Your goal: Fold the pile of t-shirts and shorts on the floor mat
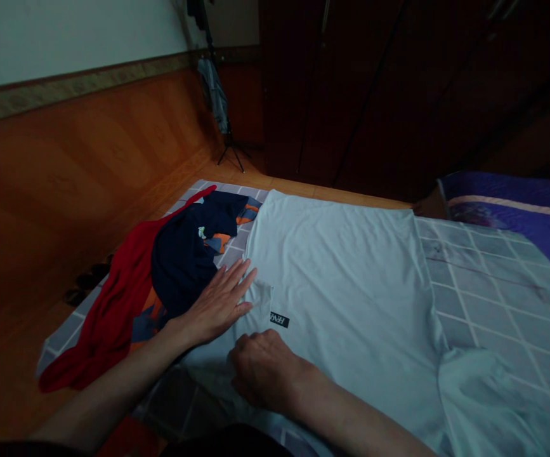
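A pale blue-grey T-shirt (346,273) lies spread on the bed, with a small black lettered patch (279,319) near its left side. My left hand (222,295) rests flat on the shirt's left edge, fingers stretched out over a sleeve part folded inward. Just below it, my right hand (268,368) is closed, knuckles up, gripping the shirt fabric close to the patch; its fingertips are hidden beneath the hand. The shirt's other sleeve (484,393) lies loosely wrinkled at the lower right.
Left of the shirt lie a navy garment (184,254) with orange and grey parts and a red garment (113,304). A grey checked sheet (484,285) covers the bed. Beyond stand a dark wardrobe (341,95) and a clothes stand (229,143). Purple bedding (517,197) is at right.
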A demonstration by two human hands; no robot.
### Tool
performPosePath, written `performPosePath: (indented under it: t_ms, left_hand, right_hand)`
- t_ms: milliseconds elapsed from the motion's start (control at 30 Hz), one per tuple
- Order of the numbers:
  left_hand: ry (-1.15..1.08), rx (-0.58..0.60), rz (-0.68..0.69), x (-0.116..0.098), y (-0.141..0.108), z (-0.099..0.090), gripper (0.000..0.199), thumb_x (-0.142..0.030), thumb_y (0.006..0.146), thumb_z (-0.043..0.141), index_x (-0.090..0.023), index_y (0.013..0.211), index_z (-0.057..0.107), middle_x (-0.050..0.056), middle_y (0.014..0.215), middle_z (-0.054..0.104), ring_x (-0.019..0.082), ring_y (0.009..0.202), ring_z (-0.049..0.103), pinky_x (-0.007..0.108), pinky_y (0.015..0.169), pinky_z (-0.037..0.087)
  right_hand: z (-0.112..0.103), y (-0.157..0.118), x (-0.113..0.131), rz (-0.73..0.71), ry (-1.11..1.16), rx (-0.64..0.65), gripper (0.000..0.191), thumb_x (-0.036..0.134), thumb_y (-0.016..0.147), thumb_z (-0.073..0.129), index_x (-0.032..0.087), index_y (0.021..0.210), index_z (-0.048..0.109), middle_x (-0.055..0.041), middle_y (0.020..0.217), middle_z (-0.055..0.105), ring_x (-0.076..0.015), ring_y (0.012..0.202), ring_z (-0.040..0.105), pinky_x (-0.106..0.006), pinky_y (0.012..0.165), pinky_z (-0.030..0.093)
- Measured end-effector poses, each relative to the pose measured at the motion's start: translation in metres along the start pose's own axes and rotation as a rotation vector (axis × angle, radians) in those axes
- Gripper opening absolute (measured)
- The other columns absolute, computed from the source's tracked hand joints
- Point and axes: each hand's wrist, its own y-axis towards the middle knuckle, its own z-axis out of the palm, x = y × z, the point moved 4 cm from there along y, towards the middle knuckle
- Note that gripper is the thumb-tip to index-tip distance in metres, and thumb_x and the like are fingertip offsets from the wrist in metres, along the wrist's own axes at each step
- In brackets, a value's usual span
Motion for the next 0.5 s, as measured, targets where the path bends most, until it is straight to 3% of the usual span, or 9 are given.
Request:
performPosePath:
  t_ms: [133, 333, 433, 500]
  left_hand:
    - [0.103, -0.079, 0.064, -0.005, -0.031, 0.014, 0.064, -0.043, 0.096, 0.037, -0.014, 0.149, 0.016, 0.015, 0.154, 0.02, 0.027, 0.143, 0.015, 0.045, 0.112, 0.022]
    - [0.238, -0.189, 0.081, 0.005, -0.053, 0.044, 0.08, -0.054, 0.09, 0.043, -0.011, 0.15, 0.012, 0.02, 0.153, 0.022, 0.031, 0.139, 0.026, 0.049, 0.11, 0.023]
    - [0.228, -0.219, 0.149, 0.006, -0.052, 0.045, 0.079, -0.054, 0.089, 0.044, -0.016, 0.15, 0.012, 0.018, 0.153, 0.022, 0.033, 0.135, 0.033, 0.052, 0.108, 0.026]
    - [0.199, -0.214, 0.165, 0.007, -0.049, 0.042, 0.077, -0.051, 0.088, 0.044, -0.019, 0.15, 0.012, 0.017, 0.153, 0.022, 0.035, 0.133, 0.036, 0.054, 0.105, 0.029]
  right_hand:
    - [-0.013, -0.007, -0.013, 0.046, 0.021, -0.044, 0.02, 0.027, 0.084, 0.056, 0.012, 0.088, 0.067, -0.0112, 0.085, 0.07, -0.0244, 0.076, 0.068, -0.033, 0.062, 0.049]
    - [-0.02, -0.013, -0.021, 0.103, 0.004, 0.053, 0.019, 0.024, 0.084, 0.056, 0.012, 0.093, 0.068, -0.0103, 0.09, 0.071, -0.0243, 0.081, 0.068, -0.032, 0.064, 0.049]
    - [-0.035, -0.032, -0.031, 0.122, 0.02, -0.031, 0.024, 0.032, 0.087, 0.055, 0.013, 0.095, 0.066, -0.0096, 0.091, 0.07, -0.0228, 0.079, 0.067, -0.029, 0.059, 0.046]
    - [-0.047, -0.06, -0.047, 0.229, 0.032, -0.138, 0.025, 0.036, 0.086, 0.056, 0.014, 0.095, 0.065, -0.0086, 0.091, 0.069, -0.0212, 0.078, 0.066, -0.027, 0.058, 0.045]
